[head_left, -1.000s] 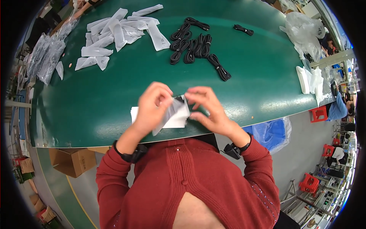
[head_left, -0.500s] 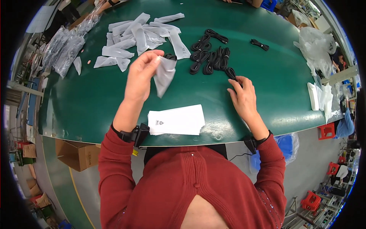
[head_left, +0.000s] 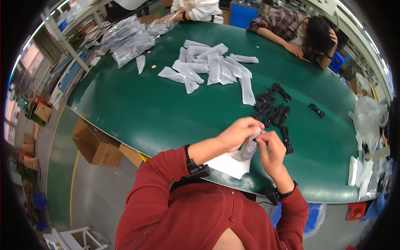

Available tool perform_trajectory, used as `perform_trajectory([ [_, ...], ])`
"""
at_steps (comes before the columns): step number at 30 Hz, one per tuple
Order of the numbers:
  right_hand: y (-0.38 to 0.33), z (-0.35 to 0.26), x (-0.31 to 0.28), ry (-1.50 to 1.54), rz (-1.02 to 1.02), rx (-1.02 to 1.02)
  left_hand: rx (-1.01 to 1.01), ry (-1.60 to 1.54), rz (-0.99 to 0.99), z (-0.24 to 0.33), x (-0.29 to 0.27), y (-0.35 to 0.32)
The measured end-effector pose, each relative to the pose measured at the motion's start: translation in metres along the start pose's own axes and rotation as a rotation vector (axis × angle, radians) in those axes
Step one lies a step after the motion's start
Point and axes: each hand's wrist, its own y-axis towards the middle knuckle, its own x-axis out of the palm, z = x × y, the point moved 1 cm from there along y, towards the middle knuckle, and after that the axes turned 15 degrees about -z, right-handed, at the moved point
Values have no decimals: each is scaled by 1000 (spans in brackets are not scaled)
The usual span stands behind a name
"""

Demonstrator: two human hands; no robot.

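A frosted pouch hangs between my hands over the near part of the table. My left hand is closed, pinching it near its top edge. The fingers of my right hand are closed at the same edge; a small dark bit shows by the fingertips, mostly hidden. Under the pouch lies a stack of flat white pouches, partly covered by my left arm. Beyond my hands are bundled black cables, one cable bundle lying just right of my right hand.
Filled frosted pouches lie heaped across the green table. A lone cable bundle sits at the right. Clear plastic bags are piled at far left, another bag at right. Two people sit across. A cardboard box stands below left.
My left hand has brought the pouch down and right, near the white stack. My right hand has left the cables and met it at the pouch. The view has shifted left and up.
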Motion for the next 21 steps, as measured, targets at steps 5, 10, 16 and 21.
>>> perform_trajectory([
  [5, 5, -9, -4, 102, -20, -75, -70, -85, -35, 7, -4, -6],
  [10, 7, -17, -9, 14, -125, -77, -84, -144, -90, 10, -2, -8],
  [16, 7, -12, -25, 316, 10, 73, -10, -242, -115, -4, 12, -13],
  [21, 0, 14, -22, 589, 136, 256, -127, 370, -260, 0, 10, -8],
])
